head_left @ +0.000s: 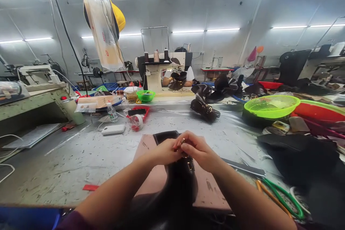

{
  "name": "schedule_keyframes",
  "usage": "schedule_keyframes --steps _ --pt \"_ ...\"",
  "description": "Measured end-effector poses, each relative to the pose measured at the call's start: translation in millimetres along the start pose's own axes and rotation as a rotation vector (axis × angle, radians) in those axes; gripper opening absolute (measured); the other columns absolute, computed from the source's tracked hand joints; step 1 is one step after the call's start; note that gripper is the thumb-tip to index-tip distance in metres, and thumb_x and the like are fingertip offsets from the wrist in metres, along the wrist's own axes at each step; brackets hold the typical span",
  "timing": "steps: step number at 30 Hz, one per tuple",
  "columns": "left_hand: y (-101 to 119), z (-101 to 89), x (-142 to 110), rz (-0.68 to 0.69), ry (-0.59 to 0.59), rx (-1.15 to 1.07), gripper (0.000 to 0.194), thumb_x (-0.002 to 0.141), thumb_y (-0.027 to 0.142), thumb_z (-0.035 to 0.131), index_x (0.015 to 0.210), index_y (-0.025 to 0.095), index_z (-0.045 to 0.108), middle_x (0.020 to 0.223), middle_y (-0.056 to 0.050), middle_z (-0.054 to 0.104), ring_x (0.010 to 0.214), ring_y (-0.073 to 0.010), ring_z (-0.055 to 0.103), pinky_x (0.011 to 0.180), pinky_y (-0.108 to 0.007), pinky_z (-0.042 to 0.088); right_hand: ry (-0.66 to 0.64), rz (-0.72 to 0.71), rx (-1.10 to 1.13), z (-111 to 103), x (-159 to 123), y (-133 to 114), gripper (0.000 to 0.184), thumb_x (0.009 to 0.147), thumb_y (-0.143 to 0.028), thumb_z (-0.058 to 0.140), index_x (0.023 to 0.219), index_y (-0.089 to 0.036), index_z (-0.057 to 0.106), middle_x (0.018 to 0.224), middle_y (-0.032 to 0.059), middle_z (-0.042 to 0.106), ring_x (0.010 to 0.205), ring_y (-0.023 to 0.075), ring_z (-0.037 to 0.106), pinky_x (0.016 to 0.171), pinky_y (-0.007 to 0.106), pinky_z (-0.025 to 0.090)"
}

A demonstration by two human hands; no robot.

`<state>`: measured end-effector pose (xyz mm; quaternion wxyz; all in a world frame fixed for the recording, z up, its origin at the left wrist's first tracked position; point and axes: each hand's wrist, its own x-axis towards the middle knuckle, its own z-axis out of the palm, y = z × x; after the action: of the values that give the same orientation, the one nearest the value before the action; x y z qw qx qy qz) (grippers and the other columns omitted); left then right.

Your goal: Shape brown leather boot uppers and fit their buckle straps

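A glossy black leather boot upper with gold buckles lies over a pinkish board in front of me. Both hands meet at its far part. My left hand is closed, its fingertips at a gold buckle. From the other side, my right hand pinches the same buckle between thumb and fingers. Just below the hands, a second gold buckle shows on a strap. The fingers partly hide what they grip.
More black boot uppers lie farther back. Green-handled scissors, a dark strip and black material are at right, below a green basket. A power bank, bottle and tape roll stand left. A person sits behind a sewing machine.
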<state>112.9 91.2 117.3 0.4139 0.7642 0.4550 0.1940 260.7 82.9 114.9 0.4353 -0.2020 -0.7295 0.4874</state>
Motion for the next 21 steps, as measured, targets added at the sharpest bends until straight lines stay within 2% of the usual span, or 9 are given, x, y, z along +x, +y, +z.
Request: schedule_keyframes --steps 2,4,7,8,10,13,15,17,21 --pt "-3 -2.0 2 -0.01 -0.065 -0.13 0.005 0.064 0.019 0.055 0.067 0.015 0.054 0.056 0.006 0.045 0.049 -0.0078 0.044 0.044 -0.018 0.036 -0.005 -0.046 0.137 -8 -2 2 0.042 0.084 -0.055 0.036 0.075 -0.019 0.054 0.08 0.0041 0.058 0.076 0.0167 0.055 0.069 0.031 0.044" --pt "-9 -3.0 3 -0.016 -0.061 -0.255 0.015 0.061 0.024 0.061 0.071 0.014 0.056 0.06 0.005 0.048 0.05 -0.0076 0.044 0.043 -0.018 0.037 0.019 -0.057 0.158 -17 -6 4 0.043 0.085 -0.054 0.036 0.068 -0.018 0.055 0.08 0.0049 0.059 0.077 0.017 0.055 0.07 0.031 0.044" --pt "-20 -3.9 1 -0.058 0.045 -0.38 0.024 0.058 0.027 0.065 0.075 0.013 0.059 0.064 0.003 0.053 0.051 -0.007 0.043 0.039 -0.016 0.033 0.039 0.021 0.016 -30 -16 7 0.015 0.079 -0.033 0.055 0.078 -0.019 0.058 0.085 0.0041 0.059 0.073 0.0148 0.055 0.066 0.029 0.045" --pt "-24 -4.5 -1 -0.068 0.082 -0.405 0.025 0.057 0.027 0.066 0.076 0.013 0.059 0.064 0.003 0.053 0.051 -0.0067 0.043 0.039 -0.015 0.032 0.047 0.045 -0.07 -34 -19 8 0.012 0.076 -0.026 0.058 0.086 -0.02 0.058 0.091 0.0043 0.059 0.07 0.0134 0.055 0.063 0.028 0.045" --pt "-28 -6.2 -6 -0.076 0.128 -0.431 0.025 0.057 0.027 0.067 0.077 0.013 0.06 0.062 0.003 0.053 0.05 -0.0059 0.042 0.039 -0.015 0.03 0.061 0.086 -0.275 -36 -25 12 0.022 0.072 -0.016 0.057 0.094 -0.021 0.058 0.1 0.0049 0.056 0.065 0.0112 0.054 0.06 0.027 0.045" --pt "-30 -8.9 -14 -0.076 0.153 -0.442 0.023 0.058 0.026 0.068 0.076 0.013 0.062 0.058 0.004 0.051 0.049 -0.0052 0.039 0.038 -0.014 0.027 0.025 0.112 -0.554 -33 -29 18 0.016 0.07 -0.01 0.055 0.081 -0.021 0.061 0.088 0.0035 0.058 0.066 0.0134 0.053 0.062 0.029 0.044" --pt "-28 -9.5 -18 -0.08 0.178 -0.451 0.022 0.057 0.026 0.068 0.074 0.013 0.062 0.056 0.005 0.05 0.047 -0.0048 0.038 0.038 -0.015 0.026 0.003 0.092 -0.636 -27 -28 18 0.008 0.071 -0.012 0.058 0.07 -0.02 0.06 0.077 0.0021 0.058 0.072 0.0164 0.053 0.065 0.03 0.043" --pt "-27 -8.9 -19 -0.092 0.225 -0.475 0.025 0.055 0.028 0.07 0.073 0.012 0.062 0.055 0.005 0.05 0.046 -0.0046 0.038 0.037 -0.015 0.026 0.014 0.098 -0.613 -22 -24 16 0.008 0.072 -0.016 0.059 0.066 -0.02 0.057 0.07 0.0007 0.056 0.07 0.0161 0.052 0.062 0.029 0.041" --pt "-27 -5.3 -20 -0.12 0.314 -0.578 0.03 0.052 0.03 0.073 0.072 0.012 0.059 0.059 0.003 0.054 0.044 -0.003 0.038 0.036 -0.015 0.022 0.018 0.139 -0.488 -13 -17 10 0.005 0.077 -0.017 0.054 0.073 -0.02 0.052 0.067 -0.0015 0.055 0.062 0.013 0.05 0.057 0.025 0.04"
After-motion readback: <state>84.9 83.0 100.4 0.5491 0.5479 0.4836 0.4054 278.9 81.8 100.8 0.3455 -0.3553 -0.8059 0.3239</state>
